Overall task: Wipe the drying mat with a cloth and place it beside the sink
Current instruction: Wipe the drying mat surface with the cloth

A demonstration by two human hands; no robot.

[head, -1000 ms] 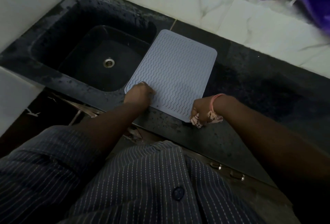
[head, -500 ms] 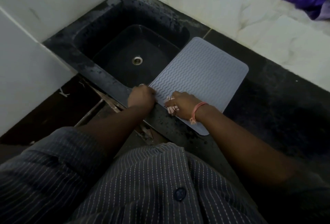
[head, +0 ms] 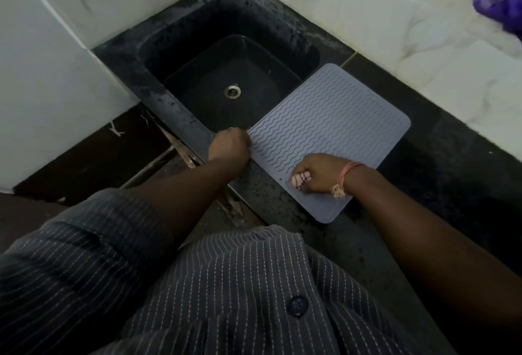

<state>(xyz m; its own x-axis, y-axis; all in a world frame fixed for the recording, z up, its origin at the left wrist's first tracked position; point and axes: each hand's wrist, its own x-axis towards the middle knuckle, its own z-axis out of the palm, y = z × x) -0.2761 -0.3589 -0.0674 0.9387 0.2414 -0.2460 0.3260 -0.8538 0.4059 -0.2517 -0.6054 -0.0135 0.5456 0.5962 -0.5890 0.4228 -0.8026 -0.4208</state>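
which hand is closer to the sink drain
Left. The left hand grips the mat corner at the sink's rim, just below the drain; the right hand is farther right.

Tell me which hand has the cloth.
The right hand, with the pink wrist thread: it grips the pink cloth on the mat. The left hand only holds the mat's corner.

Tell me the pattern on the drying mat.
Grey drying mat, raised wavy zigzag ridges; head view.

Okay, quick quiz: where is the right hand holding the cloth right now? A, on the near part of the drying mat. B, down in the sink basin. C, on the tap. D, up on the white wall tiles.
A: the right hand grips the cloth against the near part of the drying mat.
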